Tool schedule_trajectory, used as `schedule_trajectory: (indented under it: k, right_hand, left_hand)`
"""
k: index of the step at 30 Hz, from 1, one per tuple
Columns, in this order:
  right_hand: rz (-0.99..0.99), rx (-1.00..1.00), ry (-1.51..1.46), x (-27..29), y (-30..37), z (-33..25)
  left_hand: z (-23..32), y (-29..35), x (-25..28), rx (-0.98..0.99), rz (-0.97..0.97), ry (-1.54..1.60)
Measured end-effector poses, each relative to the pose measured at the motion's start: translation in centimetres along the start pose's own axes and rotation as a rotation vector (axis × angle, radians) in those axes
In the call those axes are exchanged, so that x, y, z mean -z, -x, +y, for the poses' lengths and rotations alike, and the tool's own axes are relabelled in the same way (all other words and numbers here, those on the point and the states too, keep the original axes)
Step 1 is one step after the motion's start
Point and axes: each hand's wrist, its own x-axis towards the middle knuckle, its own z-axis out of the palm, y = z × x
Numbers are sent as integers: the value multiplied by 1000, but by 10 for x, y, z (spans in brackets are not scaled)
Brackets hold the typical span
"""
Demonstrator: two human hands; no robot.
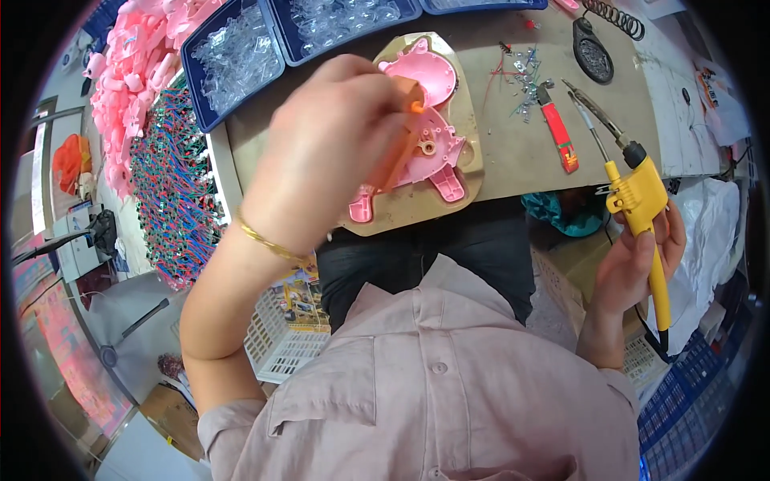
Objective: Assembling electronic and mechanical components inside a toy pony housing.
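Observation:
My right hand (638, 268) is wrapped round the grip of a yellow soldering gun (644, 200), held upright at the table's right edge with its metal tip pointing up and left. My left hand (341, 120), smeared by motion, is closed on an orange plastic part (407, 86) whose full shape is hidden behind the fingers. Below that hand, a pink toy shell (433, 160) with round and leg-like sections lies open in a tan holding fixture (469, 156). Small posts and a round brass-coloured ring show inside the shell.
Blue trays (241, 68) of clear plastic pieces line the table's far side. Pink shells (132, 88) and bundled coloured wires (176, 176) are heaped at left. Right of the fixture lie a red cutter knife (559, 128), loose wired components (525, 80) and a dark oval holder (592, 52).

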Motion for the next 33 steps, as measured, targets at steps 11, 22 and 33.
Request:
schedule_trajectory:
  k: [11,22,33]
  right_hand:
    - [-248,-59,-47,-37,5,-9]
    - [-471,-165,-150,-28,27,-29]
    - [-821,-52,-245,-37,11,-28]
  left_hand:
    - [-7,45,-26,215,312,565]
    - [-11,47,-40,109,258,424]
    - [-14,44,-33,116,182,434]
